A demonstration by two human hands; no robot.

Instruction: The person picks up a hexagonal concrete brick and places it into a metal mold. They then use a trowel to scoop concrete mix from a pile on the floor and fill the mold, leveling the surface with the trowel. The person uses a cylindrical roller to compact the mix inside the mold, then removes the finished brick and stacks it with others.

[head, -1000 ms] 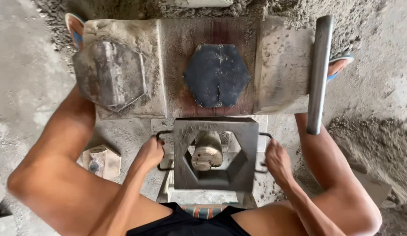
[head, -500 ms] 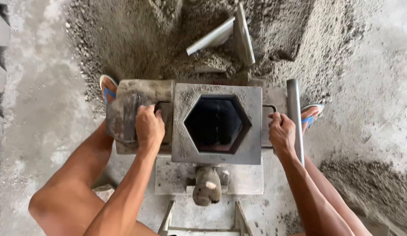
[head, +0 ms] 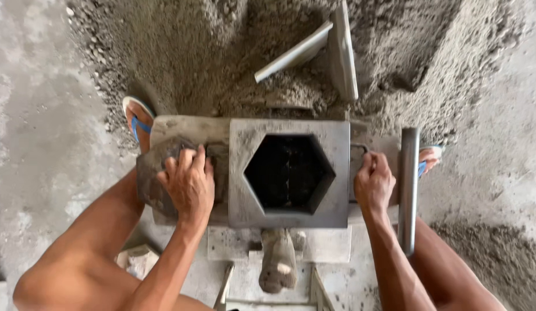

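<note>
A square metal mould frame with an empty, dark hexagonal opening sits in the middle of a grey metal block press. My left hand grips the handle on the frame's left side, over a worn hexagonal metal plate. My right hand is closed around the handle on the frame's right side. Below the frame a rough, cement-caked knob sticks out from the press base. Both forearms reach up from the bottom of the view.
A big heap of damp grey sand mix lies behind the press, with a metal-handled scraper resting on it. A steel pipe lever stands right of my right hand. Feet in blue sandals flank the press. Bare concrete floor surrounds it.
The mould frame was slid from the near end of the press up over the middle, both hands staying on its handles. In the last half second the frame and hands have held still.
</note>
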